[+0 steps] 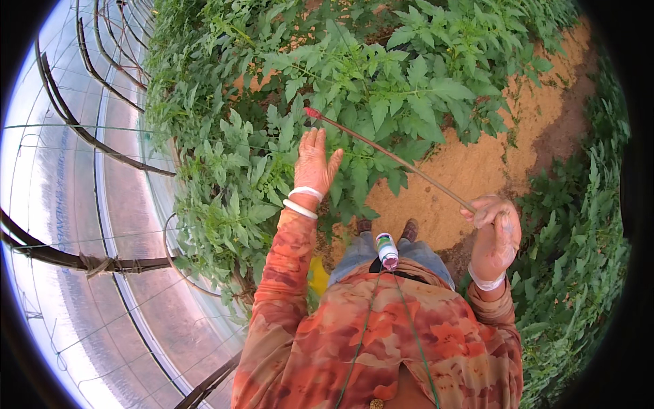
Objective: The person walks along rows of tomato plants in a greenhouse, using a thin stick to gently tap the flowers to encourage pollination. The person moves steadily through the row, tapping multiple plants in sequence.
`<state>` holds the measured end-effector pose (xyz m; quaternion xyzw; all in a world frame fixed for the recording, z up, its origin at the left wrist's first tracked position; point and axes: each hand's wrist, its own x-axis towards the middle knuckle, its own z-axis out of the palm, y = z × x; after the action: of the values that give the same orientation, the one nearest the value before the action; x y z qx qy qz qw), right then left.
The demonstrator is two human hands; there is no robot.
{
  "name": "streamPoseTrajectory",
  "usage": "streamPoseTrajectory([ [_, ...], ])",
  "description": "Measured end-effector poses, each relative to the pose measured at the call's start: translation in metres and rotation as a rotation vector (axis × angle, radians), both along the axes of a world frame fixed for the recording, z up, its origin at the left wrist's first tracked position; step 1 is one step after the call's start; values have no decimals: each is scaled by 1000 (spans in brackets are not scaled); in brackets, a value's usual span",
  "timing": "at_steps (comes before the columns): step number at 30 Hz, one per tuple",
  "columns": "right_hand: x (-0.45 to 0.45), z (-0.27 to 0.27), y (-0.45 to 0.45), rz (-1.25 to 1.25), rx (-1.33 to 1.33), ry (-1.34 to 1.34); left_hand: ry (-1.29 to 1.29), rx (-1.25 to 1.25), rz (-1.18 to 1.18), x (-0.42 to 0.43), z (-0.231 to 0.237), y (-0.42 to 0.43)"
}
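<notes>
My right hand (494, 225), in what looks like a thin clear glove, grips the near end of a slender brown stick (396, 160). The stick slants up and left, and its far end carries a red tip (313, 113), wrapped or soaked in red. Just below that tip, my left hand (313, 156) reaches palm down over tomato foliage (380, 97), fingers extended and thumb apart. Nothing shows in it, though its fingertips meet the leaves. A small white bottle (387, 249) with a coloured label hangs at my waist on a green cord (364, 332) from my neck.
A greenhouse wall of clear plastic film (138, 286) with dark curved poles (117, 263) runs along the left. Green strings (148, 129) cross to the plants. Sandy ground (460, 168) forms a path, with another plant row (567, 266) on the right. Something yellow (318, 276) shows beside my left hip.
</notes>
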<state>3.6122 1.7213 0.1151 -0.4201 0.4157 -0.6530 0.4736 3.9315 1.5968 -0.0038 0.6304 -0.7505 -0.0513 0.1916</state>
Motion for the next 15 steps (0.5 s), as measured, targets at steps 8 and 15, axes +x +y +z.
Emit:
streamPoseTrajectory([
  [8,32,-47,-44,245,62,188,-488,494,-173,-9,-25,20],
  [15,69,-91,-76,329,14,393,-517,520,-194,11,-30,57],
])
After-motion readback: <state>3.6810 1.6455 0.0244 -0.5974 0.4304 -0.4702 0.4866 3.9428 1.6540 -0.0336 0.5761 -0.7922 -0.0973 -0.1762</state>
